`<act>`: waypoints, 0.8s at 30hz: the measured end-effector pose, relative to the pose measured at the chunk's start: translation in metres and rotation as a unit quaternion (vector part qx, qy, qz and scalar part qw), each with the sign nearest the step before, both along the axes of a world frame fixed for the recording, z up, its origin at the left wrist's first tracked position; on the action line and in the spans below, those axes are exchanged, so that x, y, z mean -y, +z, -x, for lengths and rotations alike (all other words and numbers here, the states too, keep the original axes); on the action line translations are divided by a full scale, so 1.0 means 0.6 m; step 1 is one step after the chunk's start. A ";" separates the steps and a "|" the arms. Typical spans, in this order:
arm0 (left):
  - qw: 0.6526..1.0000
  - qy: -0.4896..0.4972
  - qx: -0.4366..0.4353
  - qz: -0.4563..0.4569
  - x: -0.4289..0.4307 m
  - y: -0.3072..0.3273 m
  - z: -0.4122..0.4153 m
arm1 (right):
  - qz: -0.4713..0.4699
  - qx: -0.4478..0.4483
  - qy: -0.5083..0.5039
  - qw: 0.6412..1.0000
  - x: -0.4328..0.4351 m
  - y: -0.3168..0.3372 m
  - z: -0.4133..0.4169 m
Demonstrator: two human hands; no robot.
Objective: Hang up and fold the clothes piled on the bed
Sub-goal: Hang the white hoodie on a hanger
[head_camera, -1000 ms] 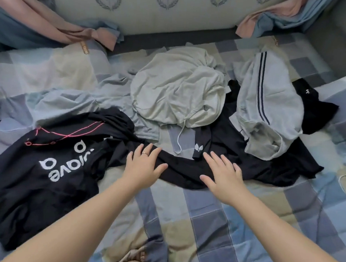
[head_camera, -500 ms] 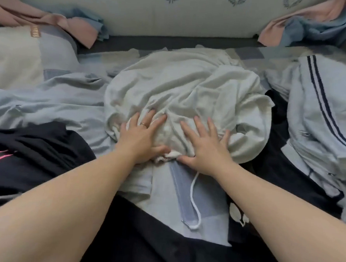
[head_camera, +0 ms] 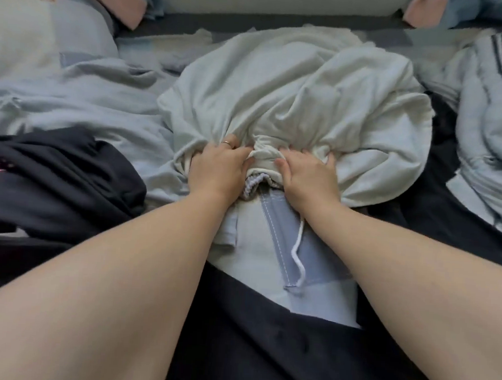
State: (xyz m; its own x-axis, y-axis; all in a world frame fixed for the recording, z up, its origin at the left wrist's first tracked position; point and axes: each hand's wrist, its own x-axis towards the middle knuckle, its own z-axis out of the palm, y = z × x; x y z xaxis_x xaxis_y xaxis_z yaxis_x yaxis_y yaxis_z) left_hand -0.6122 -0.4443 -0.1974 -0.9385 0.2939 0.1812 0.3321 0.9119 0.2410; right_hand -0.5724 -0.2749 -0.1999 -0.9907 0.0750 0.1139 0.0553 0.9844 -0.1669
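Two hands gather the pale top

Both hands sit at the near edge of the pale grey-white top point(head_camera: 294, 89), which lies crumpled mid-bed. The left hand point(head_camera: 215, 170) and right hand point(head_camera: 309, 178) each have their fingers curled into the top's bunched hem, gripping the cloth, thumbs nearly meeting. A ring point(head_camera: 226, 143) shows on the left hand. From the hem a white drawstring point(head_camera: 297, 251) trails toward the camera over the checked bedsheet point(head_camera: 321, 261). Left of the top lie a light blue garment point(head_camera: 73, 96) and a black garment point(head_camera: 53, 183) with pink lines. Right of it lies a striped grey garment point(head_camera: 489, 116).
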 end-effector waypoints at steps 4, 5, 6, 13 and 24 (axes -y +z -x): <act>0.994 -0.024 0.105 -0.005 -0.008 0.041 -0.073 | -0.022 0.093 0.004 0.995 -0.021 0.062 -0.057; 0.991 -0.034 0.126 0.007 -0.007 0.057 -0.095 | -0.036 0.108 0.010 0.993 -0.026 0.080 -0.084; 0.988 -0.044 0.146 0.025 -0.005 0.071 -0.119 | -0.046 0.125 0.015 0.991 -0.028 0.095 -0.115; 0.949 -0.078 0.303 0.042 -0.001 0.127 -0.398 | 0.000 0.232 -0.005 0.973 -0.038 0.141 -0.399; 0.859 -0.148 0.474 0.125 0.057 0.181 -0.854 | 0.044 0.377 -0.031 0.925 0.036 0.177 -0.908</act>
State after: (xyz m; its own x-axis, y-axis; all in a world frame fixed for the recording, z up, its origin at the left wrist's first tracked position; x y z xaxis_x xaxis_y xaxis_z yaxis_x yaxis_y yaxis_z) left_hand -0.1000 -0.4785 -0.0891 -0.5080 0.4635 -0.7260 0.3205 0.8841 0.3402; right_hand -0.0273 -0.2967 -0.0936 -0.7791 0.1100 -0.6172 0.2439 0.9601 -0.1368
